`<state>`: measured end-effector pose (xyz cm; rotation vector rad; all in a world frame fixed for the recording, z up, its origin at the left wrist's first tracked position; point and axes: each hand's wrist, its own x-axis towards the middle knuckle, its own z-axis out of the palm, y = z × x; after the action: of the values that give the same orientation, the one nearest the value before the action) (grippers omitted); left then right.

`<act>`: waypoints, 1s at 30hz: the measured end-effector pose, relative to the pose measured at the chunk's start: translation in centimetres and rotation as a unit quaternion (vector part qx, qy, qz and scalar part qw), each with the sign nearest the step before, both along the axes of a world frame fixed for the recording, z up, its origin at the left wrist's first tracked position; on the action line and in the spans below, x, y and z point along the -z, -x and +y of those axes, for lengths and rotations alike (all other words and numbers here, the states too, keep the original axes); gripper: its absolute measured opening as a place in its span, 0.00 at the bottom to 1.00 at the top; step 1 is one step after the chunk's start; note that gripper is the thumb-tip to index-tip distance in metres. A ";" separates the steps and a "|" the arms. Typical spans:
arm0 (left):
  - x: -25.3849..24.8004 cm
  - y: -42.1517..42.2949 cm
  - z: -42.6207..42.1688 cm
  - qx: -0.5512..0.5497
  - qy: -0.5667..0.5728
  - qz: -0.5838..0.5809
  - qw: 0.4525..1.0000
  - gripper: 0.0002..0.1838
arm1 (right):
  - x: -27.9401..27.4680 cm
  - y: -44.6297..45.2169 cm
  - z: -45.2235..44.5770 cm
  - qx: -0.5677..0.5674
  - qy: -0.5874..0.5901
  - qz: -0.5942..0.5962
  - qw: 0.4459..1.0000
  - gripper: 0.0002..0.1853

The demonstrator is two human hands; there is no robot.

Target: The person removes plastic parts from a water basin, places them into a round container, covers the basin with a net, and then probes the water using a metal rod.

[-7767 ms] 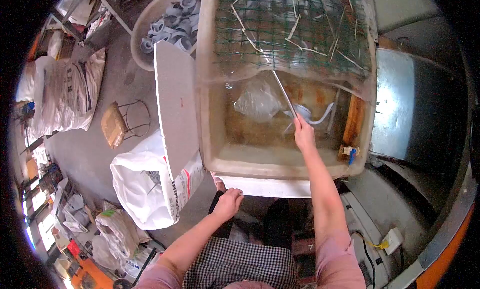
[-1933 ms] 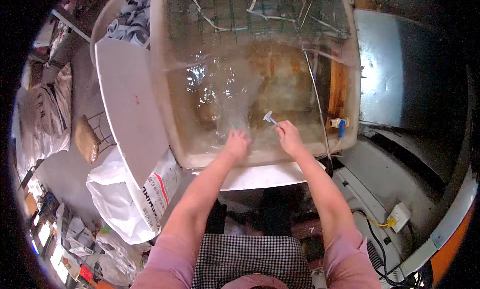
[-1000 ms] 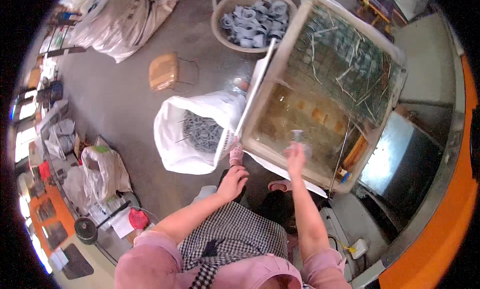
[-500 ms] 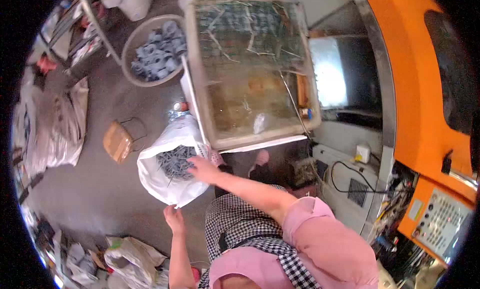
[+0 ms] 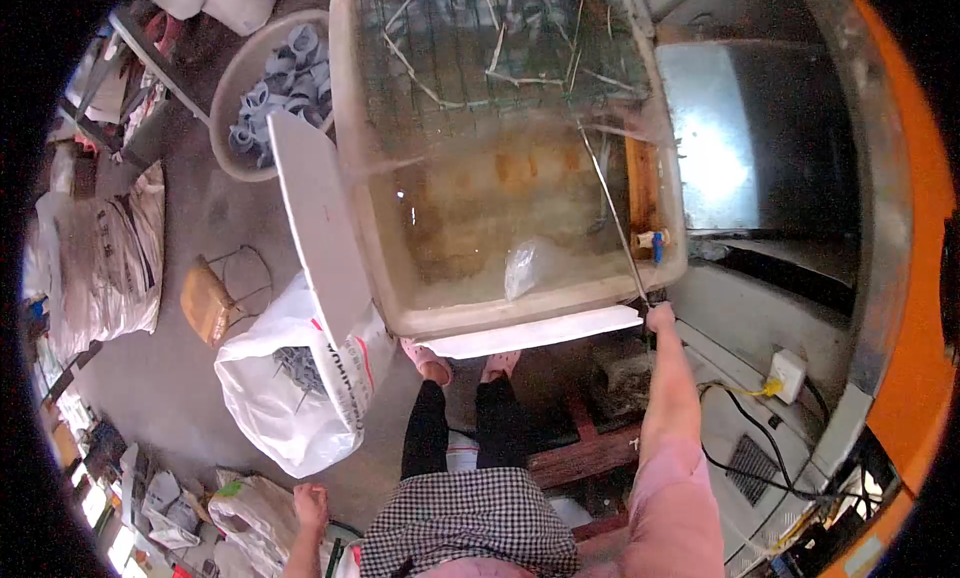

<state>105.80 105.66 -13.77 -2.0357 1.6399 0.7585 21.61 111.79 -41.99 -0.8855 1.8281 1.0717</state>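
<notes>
My right hand (image 5: 661,319) is closed around the lower end of a thin metal rod (image 5: 612,206), beside the front right corner of a water-filled tub (image 5: 385,296). The rod's upper part leans into the tub. A clear plastic bag (image 5: 521,269) floats near the tub's front wall. My left hand (image 5: 311,502) hangs low at the left, its fingers curled, near a white sack (image 5: 262,418) of grey plastic pieces (image 5: 298,369); whether it holds anything is not clear.
Green netting (image 5: 470,53) with thin strips spans the tub's far part. A round basin (image 5: 229,108) of grey fittings stands behind a white board (image 5: 320,213). There is a stool (image 5: 207,300) at the left, a valve (image 5: 655,242) in the tub, and cables (image 5: 735,403) at the right.
My right hand has left the sack of grey pieces and moved right to grip the rod. My left hand is off the sack's rim. The camera view has turned and shifted.
</notes>
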 end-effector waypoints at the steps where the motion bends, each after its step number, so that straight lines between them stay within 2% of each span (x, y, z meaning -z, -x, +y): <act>1: 0.5 -0.2 0.4 -0.006 -0.007 0.010 1.000 0.08 | 2.3 0.4 1.3 -0.091 -0.072 -0.043 0.992 0.21; 2: 0.9 -0.4 0.6 -0.011 -0.012 0.021 1.000 0.07 | 4.3 0.6 2.4 -0.182 -0.129 -0.092 0.970 0.21; 3: 1.0 -0.2 0.9 -0.017 -0.017 0.032 0.999 0.07 | 4.1 0.0 2.4 -0.036 -0.020 -0.057 0.998 0.19; 4: 0.9 0.3 1.0 -0.019 -0.017 0.027 0.999 0.07 | 3.1 -0.7 2.0 0.112 0.089 -0.020 0.989 0.19; 5: 0.5 0.8 0.8 0.002 -0.004 0.033 0.999 0.07 | 2.0 -1.3 1.5 0.257 0.194 0.019 0.947 0.20; 6: 0.0 1.5 0.6 0.023 0.012 0.038 0.999 0.07 | 0.2 -2.2 0.2 0.255 0.195 0.013 0.947 0.20; 7: -0.7 2.1 0.1 0.041 -0.003 0.033 0.999 0.07 | -2.1 -3.5 -1.7 0.407 0.246 0.010 0.880 0.20; 8: -1.4 2.4 0.0 0.037 0.003 0.029 0.999 0.07 | -3.6 -4.2 -3.0 0.547 0.287 0.005 0.786 0.21; 9: -1.9 2.7 -0.2 0.018 0.009 0.039 0.999 0.08 | -3.9 -3.8 -2.7 0.405 0.271 -0.025 0.873 0.22; 10: -1.8 2.2 -0.1 -0.002 0.016 0.051 0.999 0.08 | -5.3 -3.9 -3.2 0.247 0.262 -0.036 0.932 0.23; 12: -0.4 -0.5 1.4 -0.194 0.037 0.101 0.975 0.08 | -10.1 -5.0 -4.7 0.231 0.367 -0.010 0.901 0.19; 14: -2.7 3.0 0.0 0.059 0.024 0.010 0.998 0.09 | -15.5 -6.8 -6.1 0.260 0.439 -0.088 0.856 0.18; 15: -3.1 4.5 -0.3 -0.004 0.014 0.020 1.000 0.10 | -18.2 -8.8 -6.7 0.254 0.446 -0.104 0.852 0.15; 16: -3.3 4.9 0.3 -0.012 0.020 0.022 0.999 0.10 | -20.6 -11.2 -6.8 0.250 0.451 -0.121 0.849 0.13; 17: -2.7 5.3 0.7 -0.068 0.015 0.035 0.997 0.10 | -21.5 -13.2 -6.7 0.166 0.372 -0.154 0.900 0.12; 18: -2.7 5.6 0.8 -0.123 0.009 0.048 0.991 0.10 | -23.3 -16.5 -6.6 0.227 0.411 -0.150 0.870 0.11; 19: -3.7 6.5 0.6 -0.127 0.016 0.052 0.990 0.10 | -19.9 -19.1 -3.4 0.169 0.502 -0.198 0.825 0.11; 20: -5.4 8.6 0.1 -0.089 0.043 0.060 0.993 0.10 | -21.7 -23.1 -4.0 0.275 0.452 -0.178 0.830 0.11; 22: -7.6 10.0 -0.4 -0.042 0.071 0.070 0.994 0.10 | -20.2 -29.5 -2.9 0.434 0.412 -0.197 0.777 0.13; 24: -8.5 9.4 -0.4 -0.019 0.075 0.075 0.994 0.08 | -26.8 -33.6 -6.3 0.368 0.412 -0.184 0.813 0.15; 26: -9.3 7.5 0.0 -0.013 0.081 0.074 0.994 0.08 | -26.1 -37.0 -6.4 0.383 0.425 -0.224 0.789 0.16; 28: -9.9 5.8 0.0 -0.010 0.087 0.076 0.993 0.08 | -25.0 -40.2 -6.7 0.402 0.441 -0.190 0.780 0.16; 30: -11.0 4.0 0.0 -0.033 0.045 0.032 0.998 0.08 | -24.3 -42.6 -6.9 0.378 0.430 -0.165 0.803 0.16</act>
<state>101.81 105.67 -2.82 -2.1586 1.6759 0.7929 64.19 104.92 -17.66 -0.6275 2.0469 -0.4520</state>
